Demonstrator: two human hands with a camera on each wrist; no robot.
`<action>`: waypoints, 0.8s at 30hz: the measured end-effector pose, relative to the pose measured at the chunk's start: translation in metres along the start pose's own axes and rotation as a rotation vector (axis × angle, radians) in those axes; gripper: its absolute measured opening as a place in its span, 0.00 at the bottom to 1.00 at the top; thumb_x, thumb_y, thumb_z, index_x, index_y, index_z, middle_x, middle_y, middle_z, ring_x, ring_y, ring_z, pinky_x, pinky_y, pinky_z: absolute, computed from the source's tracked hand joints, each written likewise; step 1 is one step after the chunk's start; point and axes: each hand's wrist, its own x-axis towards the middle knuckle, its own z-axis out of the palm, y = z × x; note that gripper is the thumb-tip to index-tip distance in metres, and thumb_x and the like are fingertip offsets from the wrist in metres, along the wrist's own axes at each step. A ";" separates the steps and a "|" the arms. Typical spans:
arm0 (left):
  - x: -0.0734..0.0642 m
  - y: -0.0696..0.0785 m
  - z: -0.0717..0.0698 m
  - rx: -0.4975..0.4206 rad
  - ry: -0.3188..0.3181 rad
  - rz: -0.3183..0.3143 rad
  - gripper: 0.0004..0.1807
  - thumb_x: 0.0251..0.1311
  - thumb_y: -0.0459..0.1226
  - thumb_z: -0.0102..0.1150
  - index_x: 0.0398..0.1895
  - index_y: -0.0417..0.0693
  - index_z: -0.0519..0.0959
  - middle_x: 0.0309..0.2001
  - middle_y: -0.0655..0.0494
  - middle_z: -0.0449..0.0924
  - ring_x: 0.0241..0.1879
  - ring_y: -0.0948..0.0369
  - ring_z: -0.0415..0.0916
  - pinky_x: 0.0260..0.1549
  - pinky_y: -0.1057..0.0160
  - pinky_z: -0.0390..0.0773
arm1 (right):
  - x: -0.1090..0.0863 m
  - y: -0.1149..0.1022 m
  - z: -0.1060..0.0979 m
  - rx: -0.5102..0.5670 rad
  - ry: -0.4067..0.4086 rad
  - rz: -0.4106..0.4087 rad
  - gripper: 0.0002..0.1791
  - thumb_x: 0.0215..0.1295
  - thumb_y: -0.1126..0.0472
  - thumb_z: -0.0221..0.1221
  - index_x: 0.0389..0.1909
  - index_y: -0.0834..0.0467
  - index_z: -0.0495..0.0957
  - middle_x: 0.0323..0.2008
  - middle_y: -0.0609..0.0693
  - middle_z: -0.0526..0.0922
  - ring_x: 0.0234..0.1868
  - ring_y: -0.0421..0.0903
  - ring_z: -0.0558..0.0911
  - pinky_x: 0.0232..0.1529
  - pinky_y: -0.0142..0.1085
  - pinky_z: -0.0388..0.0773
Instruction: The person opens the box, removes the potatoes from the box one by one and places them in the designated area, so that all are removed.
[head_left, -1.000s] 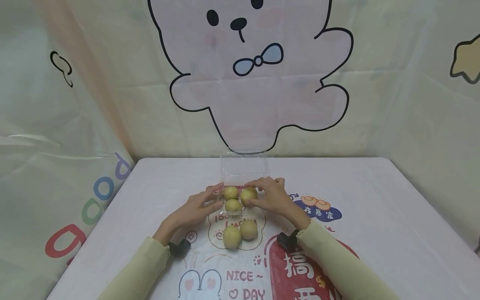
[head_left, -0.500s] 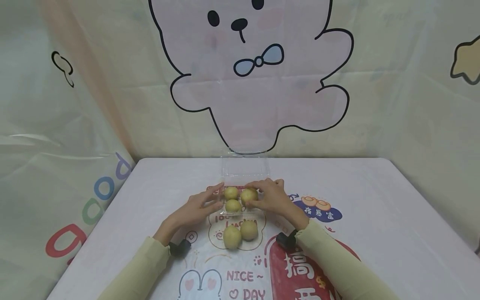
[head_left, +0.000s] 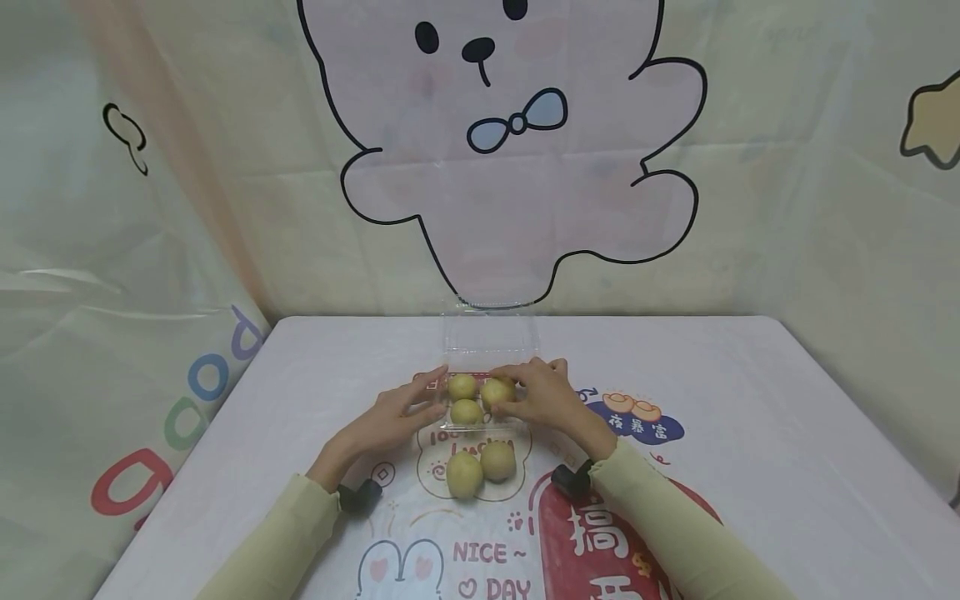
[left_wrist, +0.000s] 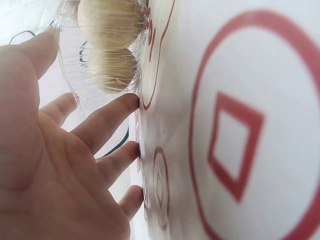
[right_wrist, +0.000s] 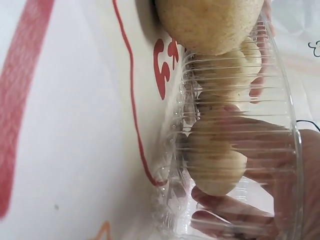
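Note:
A clear plastic clamshell box [head_left: 487,427] stands with its lid [head_left: 491,333] raised behind it. Inside are three round yellow-green fruits, two on the left and one at the right. My right hand [head_left: 547,396] reaches into the box, thumb and fingers round the right fruit [head_left: 497,392]. In the right wrist view that fruit [right_wrist: 215,165] shows through the ribbed wall with fingers beside it. My left hand [head_left: 397,412] has its fingers spread along the box's left side. In the left wrist view, the thumb and fingertips rest near the ribbed wall [left_wrist: 72,65].
Two more such fruits, a larger one [head_left: 464,475] and a rounder one [head_left: 498,461], sit side by side on the printed white tablecloth [head_left: 750,417] in front of the box. Behind the table hangs a curtain [head_left: 510,208] with a cartoon bear.
Nearly nothing differs. The right wrist has shifted slightly to the left; both hands stay at the box and the fruits keep their places.

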 end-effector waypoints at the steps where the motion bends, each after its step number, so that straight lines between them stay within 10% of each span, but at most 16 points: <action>1: 0.000 0.000 0.000 0.000 -0.001 -0.003 0.38 0.71 0.62 0.50 0.81 0.77 0.49 0.77 0.51 0.65 0.77 0.45 0.59 0.73 0.29 0.55 | 0.000 0.000 0.000 0.001 0.002 0.000 0.31 0.54 0.44 0.75 0.60 0.45 0.82 0.41 0.42 0.88 0.37 0.42 0.71 0.51 0.52 0.59; 24: 0.001 -0.001 0.000 -0.015 0.001 -0.005 0.38 0.71 0.61 0.51 0.81 0.78 0.49 0.78 0.53 0.62 0.77 0.46 0.61 0.72 0.31 0.58 | -0.002 0.005 0.002 -0.012 0.057 -0.058 0.30 0.54 0.45 0.75 0.59 0.47 0.83 0.43 0.43 0.89 0.38 0.45 0.76 0.52 0.52 0.60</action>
